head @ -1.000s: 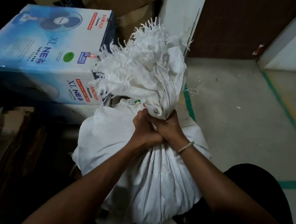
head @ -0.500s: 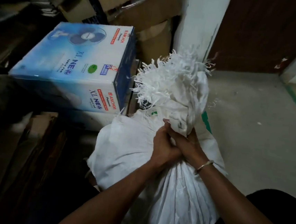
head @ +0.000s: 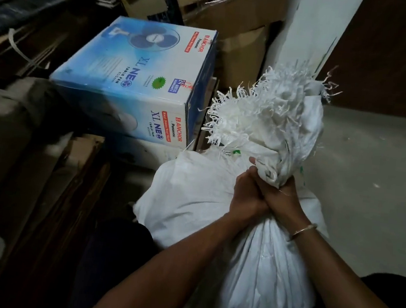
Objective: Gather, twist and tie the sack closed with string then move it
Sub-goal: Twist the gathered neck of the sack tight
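Observation:
A full white woven sack (head: 192, 197) stands on the floor in front of me. Its gathered mouth with a frayed, shredded edge (head: 262, 115) sticks up above my hands. My left hand (head: 246, 195) and my right hand (head: 283, 198) are pressed together, both clenched around the sack's bunched neck. A thin strand shows at my right hand's knuckles; I cannot tell whether it is the string. A metal bangle sits on my right wrist.
A blue and white table fan box (head: 139, 80) stands just left of the sack. Brown cartons (head: 235, 15) are stacked behind it, and flat cardboard (head: 70, 178) lies at the left. A white pillar (head: 310, 32) and a dark door (head: 392, 55) rise behind; grey floor (head: 368, 182) spreads right.
My view has swung left, so the sack and hands now sit further right in the frame. Both hands keep the same clenched hold on the neck.

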Demonstrator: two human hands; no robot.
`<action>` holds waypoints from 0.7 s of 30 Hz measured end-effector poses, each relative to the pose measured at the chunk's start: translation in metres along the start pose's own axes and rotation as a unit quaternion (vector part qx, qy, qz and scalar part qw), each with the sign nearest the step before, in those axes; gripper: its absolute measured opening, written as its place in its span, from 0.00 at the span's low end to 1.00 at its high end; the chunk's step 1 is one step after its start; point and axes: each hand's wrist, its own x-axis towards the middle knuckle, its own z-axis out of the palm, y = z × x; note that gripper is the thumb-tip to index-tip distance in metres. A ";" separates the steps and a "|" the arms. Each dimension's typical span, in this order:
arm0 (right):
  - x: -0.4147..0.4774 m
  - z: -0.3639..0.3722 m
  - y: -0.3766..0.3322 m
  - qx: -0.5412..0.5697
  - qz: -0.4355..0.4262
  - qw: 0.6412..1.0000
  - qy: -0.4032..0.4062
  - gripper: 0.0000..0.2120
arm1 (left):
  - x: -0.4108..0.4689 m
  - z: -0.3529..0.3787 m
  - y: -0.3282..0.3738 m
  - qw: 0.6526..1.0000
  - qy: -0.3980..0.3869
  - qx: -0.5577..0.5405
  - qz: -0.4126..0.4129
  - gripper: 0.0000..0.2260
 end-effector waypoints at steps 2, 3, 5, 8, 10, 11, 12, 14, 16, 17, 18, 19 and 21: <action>0.003 0.000 0.001 -0.007 0.004 1.000 0.004 0.25 | 0.002 0.003 -0.005 1.000 0.003 -0.016 0.004 0.17; 0.006 0.000 0.004 -0.003 0.011 1.000 0.007 0.21 | 0.002 0.004 -0.005 1.000 0.006 -0.018 0.002 0.17; 0.009 0.001 0.006 -0.003 0.022 1.000 0.011 0.15 | 0.002 0.005 -0.002 1.000 0.014 -0.019 -0.009 0.18; 0.010 0.003 0.009 -0.015 0.027 0.999 0.031 0.10 | 0.004 0.004 -0.001 1.000 0.007 -0.007 -0.019 0.21; 0.011 0.004 0.013 -0.017 0.022 0.998 0.049 0.12 | 0.005 0.005 -0.002 1.000 0.007 -0.001 -0.021 0.20; 0.011 0.006 0.015 -0.013 0.027 0.998 0.058 0.15 | 0.006 0.005 -0.004 1.000 0.010 0.007 -0.022 0.20; 0.010 0.007 0.015 -0.013 0.026 0.998 0.062 0.17 | 0.006 0.005 -0.004 1.000 0.012 0.013 -0.021 0.21; 0.010 0.008 0.015 -0.006 0.027 0.998 0.063 0.18 | 0.002 0.007 -0.001 0.999 0.027 0.020 -0.019 0.27; 0.010 0.008 0.015 0.001 0.028 0.998 0.062 0.14 | -0.004 0.007 0.004 0.999 0.036 0.015 -0.035 0.37; 0.009 0.008 0.013 0.006 0.024 0.998 0.060 0.13 | -0.005 0.007 0.004 0.999 0.035 0.010 -0.036 0.36; 0.009 0.008 0.010 0.009 0.018 0.998 0.054 0.15 | -0.005 0.007 0.002 0.999 0.034 0.012 -0.035 0.30; 0.009 0.008 0.010 0.008 0.016 0.998 0.053 0.18 | -0.004 0.005 0.001 0.999 0.030 0.013 -0.028 0.24; 0.009 0.005 0.012 0.010 0.021 0.999 0.037 0.21 | 0.000 0.000 0.003 1.000 0.009 0.019 0.002 0.18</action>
